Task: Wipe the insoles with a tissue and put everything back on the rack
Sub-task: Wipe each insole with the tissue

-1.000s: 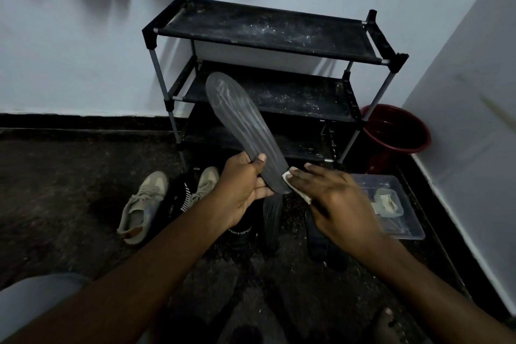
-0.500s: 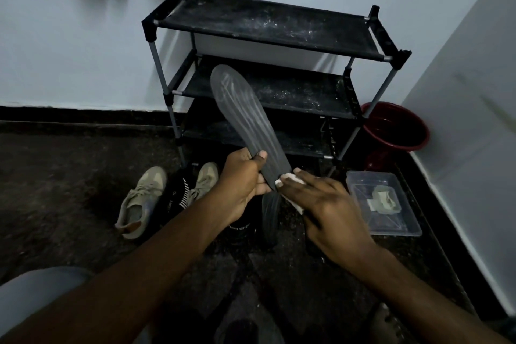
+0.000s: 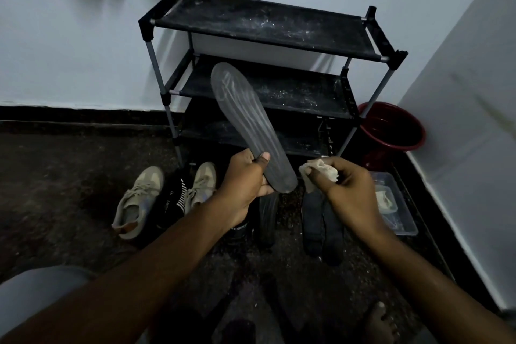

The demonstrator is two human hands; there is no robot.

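Observation:
My left hand (image 3: 245, 180) grips a long grey insole (image 3: 245, 117) near its heel, the toe end pointing up and left in front of the black shoe rack (image 3: 262, 22). My right hand (image 3: 344, 190) pinches a crumpled white tissue (image 3: 321, 170) just right of the insole's heel, a small gap between them. Dark insoles (image 3: 321, 220) lie on the floor below my hands. The rack's three shelves look bare and dusty.
A pair of beige sneakers (image 3: 139, 201) and dark shoes (image 3: 170, 198) lie on the floor left of my hands. A clear plastic box (image 3: 402, 218) holding tissue sits at right, a red bucket (image 3: 391, 126) behind it beside the wall. My bare foot (image 3: 382, 324) shows at bottom.
My right hand has lifted the tissue off the insole's heel and drawn it to the right. The left hand still holds the insole in about the same place.

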